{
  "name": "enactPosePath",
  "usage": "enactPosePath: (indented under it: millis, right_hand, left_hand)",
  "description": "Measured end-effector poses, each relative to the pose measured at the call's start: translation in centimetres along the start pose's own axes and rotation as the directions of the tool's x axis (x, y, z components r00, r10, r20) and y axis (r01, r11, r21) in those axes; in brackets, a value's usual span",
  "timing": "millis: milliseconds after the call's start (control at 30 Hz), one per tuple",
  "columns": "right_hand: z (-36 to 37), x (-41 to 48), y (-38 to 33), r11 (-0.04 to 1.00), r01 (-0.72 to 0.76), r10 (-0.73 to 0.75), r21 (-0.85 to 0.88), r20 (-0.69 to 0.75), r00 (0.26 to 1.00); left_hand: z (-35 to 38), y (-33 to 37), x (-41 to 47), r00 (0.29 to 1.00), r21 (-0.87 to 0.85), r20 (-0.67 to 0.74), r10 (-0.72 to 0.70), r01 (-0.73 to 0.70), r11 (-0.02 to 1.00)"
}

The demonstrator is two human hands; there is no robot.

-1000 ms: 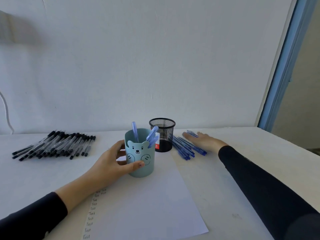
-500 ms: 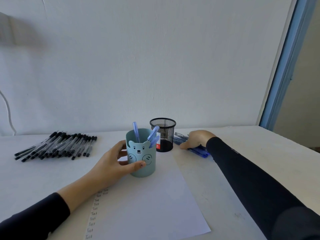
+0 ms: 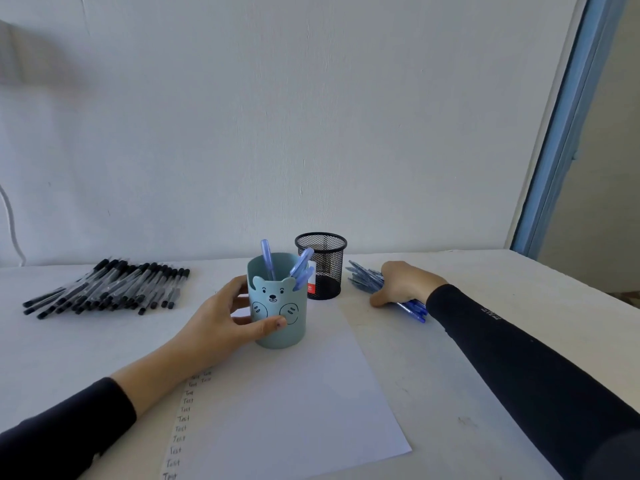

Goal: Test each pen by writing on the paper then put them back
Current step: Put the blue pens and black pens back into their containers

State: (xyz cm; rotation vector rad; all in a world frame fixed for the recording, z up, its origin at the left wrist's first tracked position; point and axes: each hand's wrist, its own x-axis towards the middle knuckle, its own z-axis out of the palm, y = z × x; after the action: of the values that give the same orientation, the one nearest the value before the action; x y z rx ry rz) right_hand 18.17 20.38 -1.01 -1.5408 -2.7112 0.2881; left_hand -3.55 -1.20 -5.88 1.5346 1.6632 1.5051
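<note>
"Under my right hand [image 3: 401, 284] the blue pens [image 3: 363, 278] lie bunched on the table, my fingers curled over them, gripping."

"Which way do they run?"

"Long axis from beyond my fingertips, far-left, back past my wrist, near-right. Translucent blue barrels, fanned at the far end. My left hand [image 3: 221, 317] wraps the bear cup [image 3: 277, 306], thumb in front; three more stand inside, two leaning right."

Left hand [image 3: 221, 320] grips the bear cup [image 3: 277, 336] (upright); right hand [image 3: 403, 282] clutches the blue pens [image 3: 363, 279].
</note>
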Motion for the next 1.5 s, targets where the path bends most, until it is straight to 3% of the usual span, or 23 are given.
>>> enactPosePath:
  millis: [400, 500, 600, 700, 833, 933, 1067, 1333, 1400, 1500]
  right_hand:
    - [-0.1, -0.3, 1.0, 0.996, 0.037, -0.028, 0.085, -0.105, 0.994]
    - [-1.3, -0.8, 1.9, 0.961, 0.067, -0.037, 0.270, -0.116, 0.993]
    - [-2.9, -1.7, 2.1, 0.843, 0.170, -0.085, 0.510, -0.186, 0.979]
    - [-4.4, -3.4, 0.9, 0.778, 0.295, -0.165, 0.555, -0.273, 0.948]
    - [-5.4, -5.5, -2.2, 0.842, 0.454, -0.323, 0.291, -0.402, 0.857]
    - [-5.5, -6.1, -4.4, 0.885, 0.437, -0.463, -0.159, -0.386, 0.798]
    - [-6.5, -5.8, -6.2, 0.749, 0.383, -0.625, -0.541, -0.383, 0.681]
    - [-7.9, -4.5, -7.2, 0.541, 0.339, -0.790, -0.770, -0.327, 0.519]
    - [-8.4, -4.1, -7.4, 0.427, 0.309, -0.855, -0.850, -0.269, 0.443]
    - [-9.7, -3.7, -8.7, 0.237, 0.131, -0.881, -0.963, -0.156, 0.446]
  left_hand:
    - [-0.1, -0.2, 0.1, 1.000, 0.020, 0.011, -0.001, 0.000, 1.000]
    - [-0.1, -0.3, 0.2, 1.000, 0.010, 0.018, -0.016, 0.016, 1.000]
    - [-0.2, -0.5, 0.1, 1.000, 0.010, 0.006, -0.017, 0.017, 1.000]
    - [-0.2, -0.6, 0.1, 0.999, -0.003, -0.026, -0.020, 0.020, 1.000]
    - [-0.2, -0.4, 0.0, 0.998, -0.014, -0.030, -0.050, 0.050, 0.999]
    - [-0.2, -0.3, -0.1, 0.998, -0.024, -0.021, -0.059, 0.059, 0.998]
    - [-0.3, -0.2, -0.2, 0.998, -0.027, -0.015, -0.063, 0.063, 0.998]
    - [-0.3, -0.3, -0.1, 0.999, -0.026, -0.007, -0.042, 0.042, 0.999]
    - [-0.3, -0.3, -0.1, 0.999, -0.031, 0.002, -0.042, 0.042, 0.999]
    - [-0.3, -0.3, -0.1, 0.999, -0.033, 0.009, -0.041, 0.042, 0.999]
